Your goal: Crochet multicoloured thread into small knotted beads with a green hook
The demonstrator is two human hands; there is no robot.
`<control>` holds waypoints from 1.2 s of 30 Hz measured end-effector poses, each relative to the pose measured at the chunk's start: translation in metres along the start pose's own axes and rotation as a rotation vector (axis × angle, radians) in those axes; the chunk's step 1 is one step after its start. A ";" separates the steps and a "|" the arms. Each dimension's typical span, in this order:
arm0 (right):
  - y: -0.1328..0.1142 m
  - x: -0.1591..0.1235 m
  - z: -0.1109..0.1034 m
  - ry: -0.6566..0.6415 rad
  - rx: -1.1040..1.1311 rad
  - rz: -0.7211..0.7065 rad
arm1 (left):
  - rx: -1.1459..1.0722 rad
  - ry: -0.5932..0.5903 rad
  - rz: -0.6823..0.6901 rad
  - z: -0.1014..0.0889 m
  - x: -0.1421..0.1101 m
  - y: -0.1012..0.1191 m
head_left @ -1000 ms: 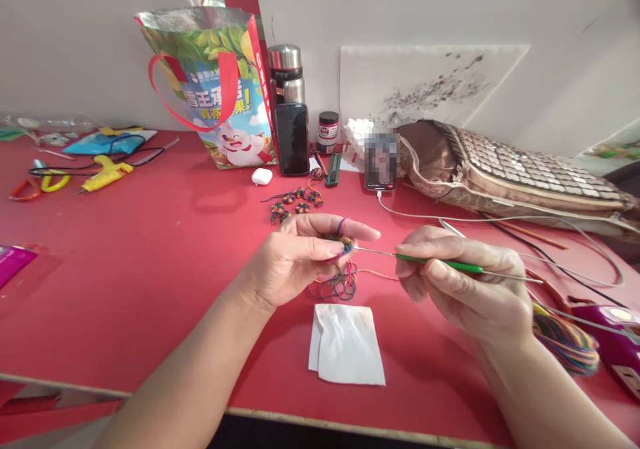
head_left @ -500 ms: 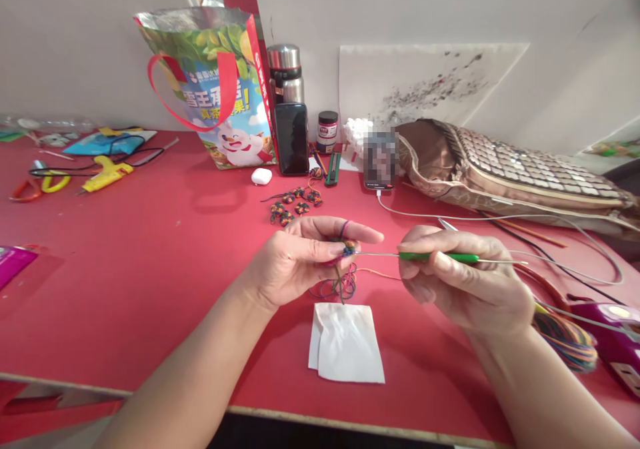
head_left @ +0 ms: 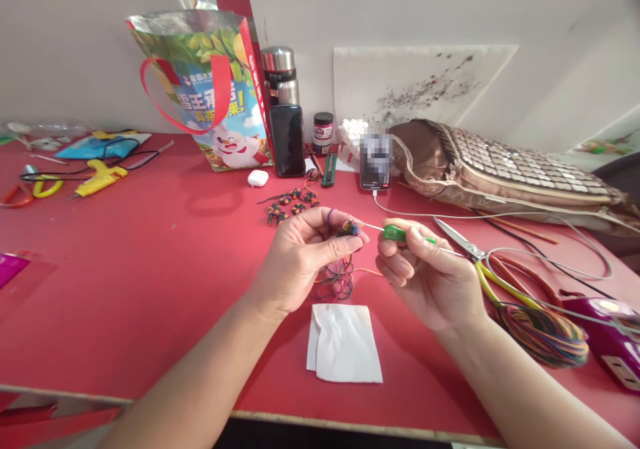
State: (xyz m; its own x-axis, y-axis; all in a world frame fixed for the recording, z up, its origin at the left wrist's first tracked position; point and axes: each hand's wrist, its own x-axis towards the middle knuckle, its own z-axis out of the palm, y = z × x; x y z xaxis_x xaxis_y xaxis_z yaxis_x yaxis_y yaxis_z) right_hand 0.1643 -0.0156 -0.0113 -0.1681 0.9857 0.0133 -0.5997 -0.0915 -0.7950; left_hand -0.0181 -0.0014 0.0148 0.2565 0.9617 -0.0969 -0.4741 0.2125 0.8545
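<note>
Between thumb and fingers, my left hand (head_left: 305,255) pinches a small multicoloured crochet piece (head_left: 349,227). A strand of the yarn loops round one of its fingers. My right hand (head_left: 433,272) is closed on the green grip of a crochet hook (head_left: 395,233), whose thin metal shaft points left and reaches the piece. Whether the tip sits inside a stitch is too small to tell. Below the left hand lies a loose tangle of multicoloured yarn (head_left: 340,281). Behind it rest several small crocheted balls (head_left: 299,207) in dark and orange colours.
A folded white tissue (head_left: 347,345) lies nearest me. To the right are scissors (head_left: 463,241), a yarn skein (head_left: 545,335) and a purple power strip (head_left: 607,342). Two phones, one a dark phone (head_left: 288,141), a shopping bag (head_left: 210,95) and a sequined bag (head_left: 530,169) stand behind.
My right hand has moved left and up, tilting the hook and uncovering the scissors. My left hand has turned, lifting the crochet piece slightly. The view has shifted a little.
</note>
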 end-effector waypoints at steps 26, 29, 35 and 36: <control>0.005 -0.002 0.003 0.054 -0.002 -0.005 | 0.220 -0.040 0.068 -0.002 0.000 -0.003; 0.006 -0.004 0.005 0.040 -0.010 -0.024 | 0.262 -0.009 0.087 -0.001 -0.001 -0.004; 0.010 -0.005 0.005 0.029 0.007 -0.027 | 0.412 0.047 0.123 -0.002 -0.003 -0.008; 0.011 -0.005 0.005 0.023 0.011 -0.027 | 0.439 0.060 0.134 -0.002 -0.004 -0.008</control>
State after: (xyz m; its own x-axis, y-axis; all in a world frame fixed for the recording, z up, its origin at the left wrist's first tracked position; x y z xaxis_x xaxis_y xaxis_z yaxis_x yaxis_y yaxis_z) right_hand 0.1543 -0.0225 -0.0171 -0.1335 0.9908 0.0208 -0.6124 -0.0659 -0.7878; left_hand -0.0168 -0.0064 0.0070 0.1619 0.9867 0.0105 -0.0949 0.0049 0.9955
